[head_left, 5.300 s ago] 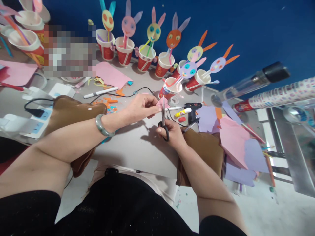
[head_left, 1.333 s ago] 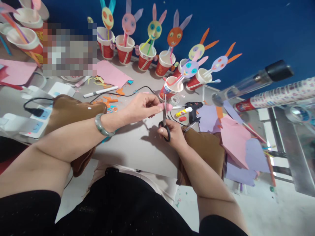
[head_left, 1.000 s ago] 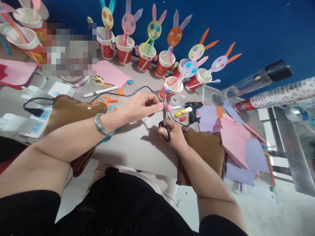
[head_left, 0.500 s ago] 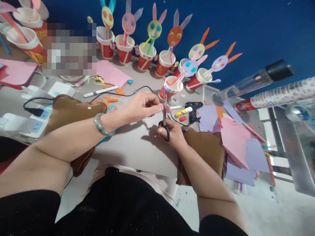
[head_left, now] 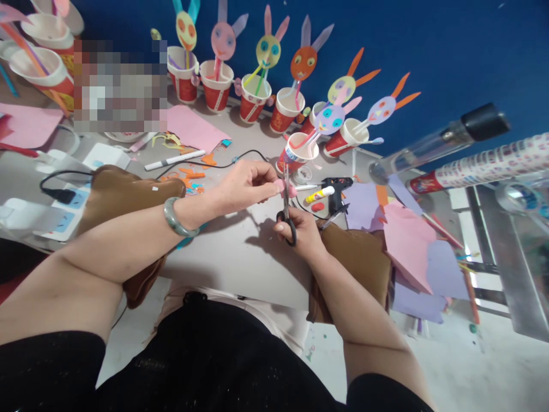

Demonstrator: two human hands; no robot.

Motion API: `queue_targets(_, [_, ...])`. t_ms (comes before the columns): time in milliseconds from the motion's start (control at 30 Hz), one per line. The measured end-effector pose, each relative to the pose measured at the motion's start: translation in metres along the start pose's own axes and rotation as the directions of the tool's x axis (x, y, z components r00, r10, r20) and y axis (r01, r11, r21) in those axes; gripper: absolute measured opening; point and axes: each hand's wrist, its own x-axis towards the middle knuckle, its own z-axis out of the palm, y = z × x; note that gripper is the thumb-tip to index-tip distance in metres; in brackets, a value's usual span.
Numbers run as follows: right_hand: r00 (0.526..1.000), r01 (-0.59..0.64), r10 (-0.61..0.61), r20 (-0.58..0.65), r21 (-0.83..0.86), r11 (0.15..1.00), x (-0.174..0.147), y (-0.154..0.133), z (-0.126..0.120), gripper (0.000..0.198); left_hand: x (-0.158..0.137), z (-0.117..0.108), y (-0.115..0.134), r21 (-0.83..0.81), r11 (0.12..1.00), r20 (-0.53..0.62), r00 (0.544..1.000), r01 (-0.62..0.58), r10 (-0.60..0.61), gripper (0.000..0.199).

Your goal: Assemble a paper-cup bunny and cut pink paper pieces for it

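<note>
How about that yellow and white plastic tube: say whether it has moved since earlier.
No: the tube lies just as before beside the black plastic glue gun.

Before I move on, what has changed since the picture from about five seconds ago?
Less of the pink paper shows around the scissors; whether it was trimmed or turned, I can't tell. Nothing was let go: the left hand still pinches the paper, the right hand the scissors. The white pen and yellow-and-white tube stayed put.

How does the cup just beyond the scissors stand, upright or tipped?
Upright: the cup stands beyond the scissors with its open top facing up, and straws rise from it to a purple rabbit face.
</note>
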Motion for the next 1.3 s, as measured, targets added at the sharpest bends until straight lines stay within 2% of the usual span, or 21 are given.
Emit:
queue_targets(467, [1.0, -0.019, 0.019, 0.003, -0.014, 1.0, -0.0008, 0.0006, -0.0008, 0.06, 0.0005, -0.0008, 0.001, 0.007, 0.999, -0.032, 0.999, -0.031, 0.031, 0.019])
queue_targets(833, [1.0, -0.021, 0.021, 0.001, 0.007, 1.0, 0.0006, 0.0008, 0.0007, 0.06, 0.0019, -0.0008, -0.0011, 0.016, 1.0, -0.003, 1.0, -0.005, 0.005, 0.02])
queue_targets(1300, [0.999, -0.052, 0.052, -0.003, -0.011, 0.999, -0.0004, -0.0016, -0.0004, 0.063, 0.0016, -0.0015, -0.0015, 0.015, 0.999, -0.02, 0.999, -0.029, 0.029, 0.021])
